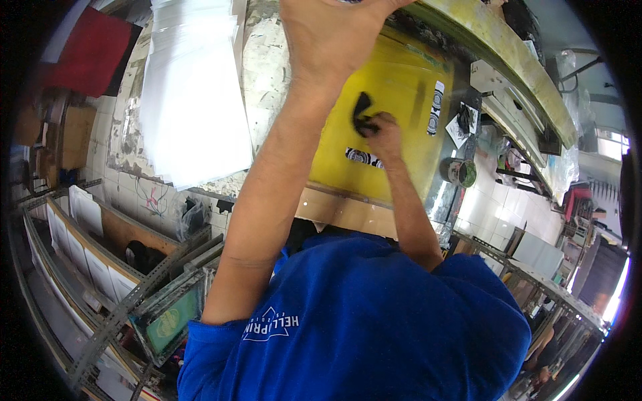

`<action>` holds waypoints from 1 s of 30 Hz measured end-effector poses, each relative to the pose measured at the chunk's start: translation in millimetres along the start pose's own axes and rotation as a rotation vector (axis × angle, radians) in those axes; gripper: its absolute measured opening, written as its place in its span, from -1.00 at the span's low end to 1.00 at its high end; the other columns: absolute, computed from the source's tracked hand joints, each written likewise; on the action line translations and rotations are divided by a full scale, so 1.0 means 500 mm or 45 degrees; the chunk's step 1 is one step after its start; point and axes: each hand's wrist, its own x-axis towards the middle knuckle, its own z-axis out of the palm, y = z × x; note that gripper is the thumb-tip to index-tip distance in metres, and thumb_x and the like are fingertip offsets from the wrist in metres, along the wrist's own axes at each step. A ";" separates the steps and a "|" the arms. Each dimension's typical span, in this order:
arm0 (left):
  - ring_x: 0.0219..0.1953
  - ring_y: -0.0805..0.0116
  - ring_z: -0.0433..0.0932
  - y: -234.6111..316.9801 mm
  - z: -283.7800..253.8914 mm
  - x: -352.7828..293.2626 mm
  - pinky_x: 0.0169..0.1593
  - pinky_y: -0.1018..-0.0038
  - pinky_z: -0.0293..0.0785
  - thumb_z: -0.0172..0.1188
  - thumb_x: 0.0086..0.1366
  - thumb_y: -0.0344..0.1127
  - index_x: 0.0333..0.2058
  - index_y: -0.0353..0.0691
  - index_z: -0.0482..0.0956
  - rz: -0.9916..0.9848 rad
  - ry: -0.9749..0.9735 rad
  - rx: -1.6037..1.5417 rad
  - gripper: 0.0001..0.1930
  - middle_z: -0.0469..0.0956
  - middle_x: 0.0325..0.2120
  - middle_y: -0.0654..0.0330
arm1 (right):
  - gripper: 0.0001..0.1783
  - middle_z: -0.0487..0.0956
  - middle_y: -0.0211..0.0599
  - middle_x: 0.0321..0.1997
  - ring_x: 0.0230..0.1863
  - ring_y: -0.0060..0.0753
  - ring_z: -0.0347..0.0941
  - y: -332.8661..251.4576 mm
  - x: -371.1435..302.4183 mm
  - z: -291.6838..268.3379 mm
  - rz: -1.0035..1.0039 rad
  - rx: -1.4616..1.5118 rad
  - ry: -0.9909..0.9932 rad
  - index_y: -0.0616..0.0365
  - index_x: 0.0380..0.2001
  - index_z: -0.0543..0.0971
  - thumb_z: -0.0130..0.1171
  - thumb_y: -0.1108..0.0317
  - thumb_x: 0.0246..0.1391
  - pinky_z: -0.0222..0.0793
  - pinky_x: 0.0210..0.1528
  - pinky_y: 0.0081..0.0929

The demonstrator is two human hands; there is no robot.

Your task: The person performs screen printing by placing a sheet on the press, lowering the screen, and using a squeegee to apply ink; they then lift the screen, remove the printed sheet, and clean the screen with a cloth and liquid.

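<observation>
My right hand [386, 137] is closed on a black cloth [363, 120], which lies against a yellow screen-printing mesh [338, 164]. Two strips with a black-and-white pattern show on the mesh: one strip [435, 107] stands lengthwise at the right, the other strip [361, 158] lies crosswise just below my right hand, partly covered by it. My left hand [331, 37] reaches up across the mesh's left side to the top of the view. Its thumb points right, towards a long yellow-green bar [495, 47]; the other fingers are cut off, and I cannot tell what they grip.
Left of the mesh, a stack of white sheets [194, 93] lies on a stained table [127, 134]. A small round tub [461, 172] stands to the right. A metal rack [134, 301] holding boards and a green framed screen [170, 321] is at lower left; another rack [535, 287] is lower right.
</observation>
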 end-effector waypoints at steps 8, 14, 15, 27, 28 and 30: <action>-0.32 0.52 0.40 0.024 -0.015 -0.012 -0.19 0.52 0.39 0.59 0.03 -0.19 -0.17 -0.37 0.44 -0.108 0.002 0.037 -0.44 0.53 -0.32 0.21 | -0.79 0.59 -0.08 -0.35 -0.20 0.05 0.52 0.062 -0.052 -0.129 0.228 -0.075 0.002 0.20 -0.49 0.64 0.40 0.51 -0.34 0.43 -0.04 -0.13; -0.32 0.52 0.39 0.010 -0.014 -0.018 -0.21 0.53 0.39 0.59 0.02 -0.19 -0.18 -0.39 0.44 -0.073 -0.002 0.031 -0.43 0.52 -0.33 0.22 | -0.79 0.61 -0.09 -0.34 -0.18 0.05 0.52 -0.019 -0.010 -0.027 -0.015 0.019 -0.050 0.18 -0.47 0.65 0.39 0.48 -0.32 0.44 -0.04 -0.12; -0.33 0.52 0.39 0.015 -0.016 -0.020 -0.21 0.53 0.39 0.59 0.02 -0.19 -0.18 -0.39 0.44 -0.110 -0.004 0.099 -0.44 0.52 -0.33 0.23 | -0.79 0.61 -0.09 -0.35 -0.17 0.04 0.52 0.029 -0.037 -0.040 0.023 -0.024 0.017 0.18 -0.47 0.66 0.40 0.47 -0.32 0.44 -0.05 -0.12; -0.32 0.56 0.42 0.015 -0.023 -0.023 -0.19 0.55 0.40 0.55 0.07 -0.25 -0.11 -0.33 0.47 -0.085 -0.063 -0.007 -0.48 0.56 -0.30 0.27 | -0.80 0.61 -0.14 -0.33 -0.15 0.03 0.51 0.005 -0.048 -0.051 0.031 0.043 0.058 0.17 -0.48 0.65 0.39 0.51 -0.32 0.41 -0.05 -0.15; -0.32 0.56 0.42 0.013 -0.023 -0.020 -0.19 0.55 0.40 0.55 0.07 -0.26 -0.10 -0.33 0.46 -0.059 -0.060 -0.028 -0.48 0.55 -0.29 0.27 | -0.78 0.61 -0.15 -0.33 -0.14 0.01 0.51 0.047 -0.070 -0.083 0.060 0.034 0.104 0.17 -0.47 0.66 0.40 0.51 -0.34 0.41 -0.04 -0.15; -0.32 0.56 0.42 0.011 -0.024 -0.012 -0.18 0.55 0.40 0.55 0.07 -0.26 -0.09 -0.34 0.46 0.001 -0.057 -0.072 -0.47 0.55 -0.29 0.26 | -0.78 0.60 -0.14 -0.34 -0.17 0.00 0.53 0.096 -0.094 -0.136 0.212 -0.034 0.119 0.19 -0.44 0.65 0.40 0.52 -0.29 0.42 -0.06 -0.18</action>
